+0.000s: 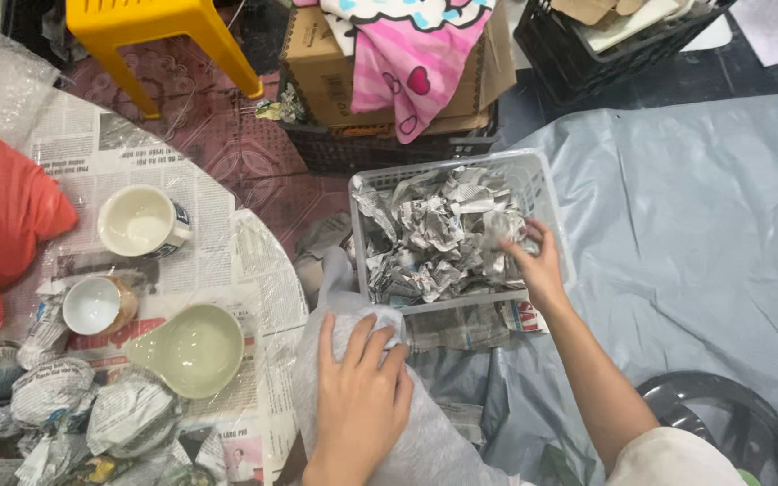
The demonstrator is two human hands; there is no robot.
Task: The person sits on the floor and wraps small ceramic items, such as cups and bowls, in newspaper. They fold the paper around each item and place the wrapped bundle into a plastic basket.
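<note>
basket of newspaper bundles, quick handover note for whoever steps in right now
Left hand: flat on the grey cloth in the lap, gripping nothing.
Right hand: inside the white basket, fingers on a newspaper-wrapped bundle.
Done: basket packed with crumpled newspaper bundles; more wrapped bundles on the table.
Left: mug, small bowl and green scoop-shaped dish sit unwrapped on the newspaper-covered table.

Newspaper wrappings [51,391] hide whatever they enclose.
</note>
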